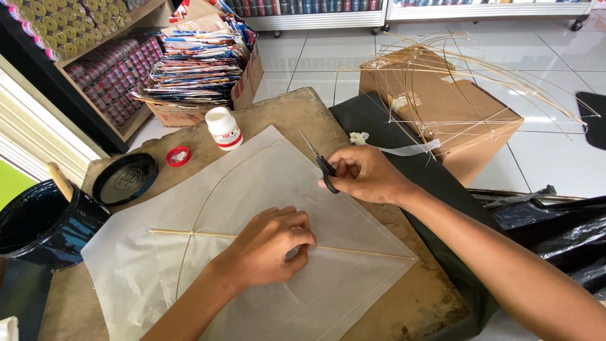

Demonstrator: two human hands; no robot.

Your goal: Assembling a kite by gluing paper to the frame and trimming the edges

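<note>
Plenty of open paper [265, 183] ahead of me; glue bottle [224, 128], red cap [178, 156] and black lid [125, 179] crowd the far-left surface [303, 107].

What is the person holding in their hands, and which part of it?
The right hand holds small scissors by the black handles, blades pointing away. The left hand presses on the thin stick across the white paper.
</note>
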